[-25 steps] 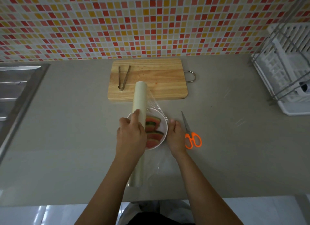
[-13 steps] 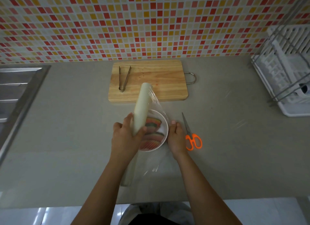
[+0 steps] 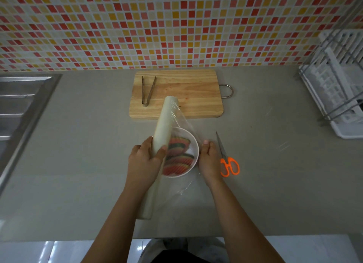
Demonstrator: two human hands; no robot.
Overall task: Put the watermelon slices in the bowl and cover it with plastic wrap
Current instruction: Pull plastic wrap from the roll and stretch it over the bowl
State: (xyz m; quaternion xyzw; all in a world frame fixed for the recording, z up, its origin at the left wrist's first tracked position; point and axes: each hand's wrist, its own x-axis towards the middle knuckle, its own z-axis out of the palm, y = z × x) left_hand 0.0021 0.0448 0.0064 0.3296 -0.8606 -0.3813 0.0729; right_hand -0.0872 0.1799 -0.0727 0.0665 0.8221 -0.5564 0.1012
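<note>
A white bowl (image 3: 195, 145) holding several watermelon slices (image 3: 177, 157) stands on the grey counter in front of me. My left hand (image 3: 142, 162) grips a long roll of plastic wrap (image 3: 164, 123) over the bowl's left edge, tilted with its far end toward the cutting board. A sheet of clear film (image 3: 185, 125) stretches from the roll across the bowl to the right. My right hand (image 3: 209, 160) lies against the bowl's right side with fingers straight, pressing the film's edge down. The roll's near end shows below my left wrist.
Orange-handled scissors (image 3: 228, 164) lie just right of my right hand. A wooden cutting board (image 3: 188, 92) with metal tongs (image 3: 147, 92) sits behind the bowl. A steel sink (image 3: 17, 105) is at far left, a white dish rack (image 3: 337, 82) at far right.
My left hand has drawn the roll to the left and tilted it, so more film now spans the bowl. My right hand has stayed beside the bowl.
</note>
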